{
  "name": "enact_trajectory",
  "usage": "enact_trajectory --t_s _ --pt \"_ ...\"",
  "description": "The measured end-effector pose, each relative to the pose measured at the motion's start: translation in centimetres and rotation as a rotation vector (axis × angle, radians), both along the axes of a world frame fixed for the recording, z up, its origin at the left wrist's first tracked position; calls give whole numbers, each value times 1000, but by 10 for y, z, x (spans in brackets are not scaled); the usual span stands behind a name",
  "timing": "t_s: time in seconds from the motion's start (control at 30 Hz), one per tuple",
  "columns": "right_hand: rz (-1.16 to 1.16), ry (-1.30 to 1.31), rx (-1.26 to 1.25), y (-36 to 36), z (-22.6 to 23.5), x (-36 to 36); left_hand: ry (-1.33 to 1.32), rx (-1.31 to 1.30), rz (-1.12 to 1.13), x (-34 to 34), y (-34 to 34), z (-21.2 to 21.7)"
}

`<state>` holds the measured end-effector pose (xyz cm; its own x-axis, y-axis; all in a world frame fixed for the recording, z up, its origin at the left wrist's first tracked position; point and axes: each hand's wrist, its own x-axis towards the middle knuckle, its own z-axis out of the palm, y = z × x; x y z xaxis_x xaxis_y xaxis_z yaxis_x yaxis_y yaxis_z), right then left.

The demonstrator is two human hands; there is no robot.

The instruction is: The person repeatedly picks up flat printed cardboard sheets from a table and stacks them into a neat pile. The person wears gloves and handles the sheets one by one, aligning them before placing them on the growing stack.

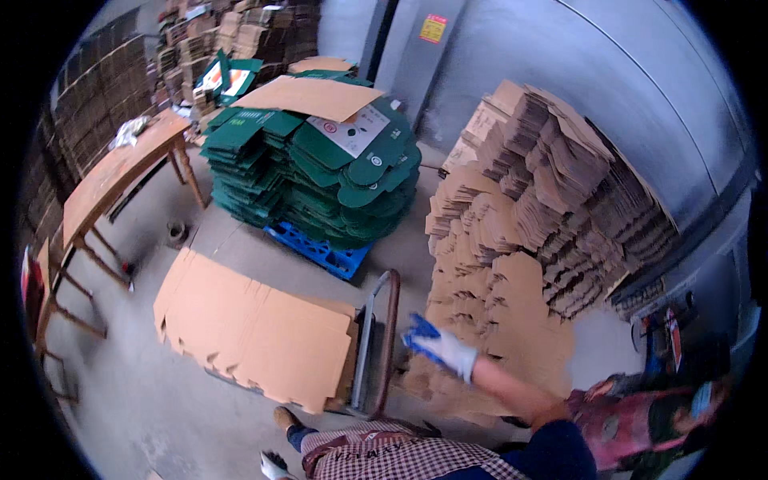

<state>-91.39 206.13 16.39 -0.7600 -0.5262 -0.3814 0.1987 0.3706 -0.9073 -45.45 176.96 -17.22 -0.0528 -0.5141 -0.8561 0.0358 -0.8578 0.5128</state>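
My right hand in its white and blue glove reaches out, fingers loose, touching the leaning brown cardboard stack. My left hand is mostly hidden, so I cannot tell. The cart with flat sheets stands beside.

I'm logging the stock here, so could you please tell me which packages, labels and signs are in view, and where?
Wall sign: top centre, small rectangle, yellow and red.
Green cartons: flat stack on blue pallet, centre.
White label: printed panel atop that stack.
Brown cartons: leaning flat stacks, right; right hand, gloved, reaches there.
Brown sheets: on trolley, lower centre.
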Motion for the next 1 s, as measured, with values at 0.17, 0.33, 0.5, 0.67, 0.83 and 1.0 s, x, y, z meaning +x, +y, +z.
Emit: enact_trajectory --t_s 0.17,0.33,0.5,0.67,0.83,1.0 --pt "-425 384 134 -84 88 -196 54 221 -369 20 -75 -23" --pt "-339 580 60 -192 65 -139 -29 306 -603 34 -171 -21" --pt "360 139 215 -314 -56 74 -89 289 -681 56 -249 -39" --pt "636 176 303 -354 -118 168 -128 44 -611 82 -334 -21" --pt "684 157 649 -385 -186 212 -190 -64 -616 112 -398 24" --pt "568 137 740 -462 -211 230 -256 117 -630 199 -436 4"
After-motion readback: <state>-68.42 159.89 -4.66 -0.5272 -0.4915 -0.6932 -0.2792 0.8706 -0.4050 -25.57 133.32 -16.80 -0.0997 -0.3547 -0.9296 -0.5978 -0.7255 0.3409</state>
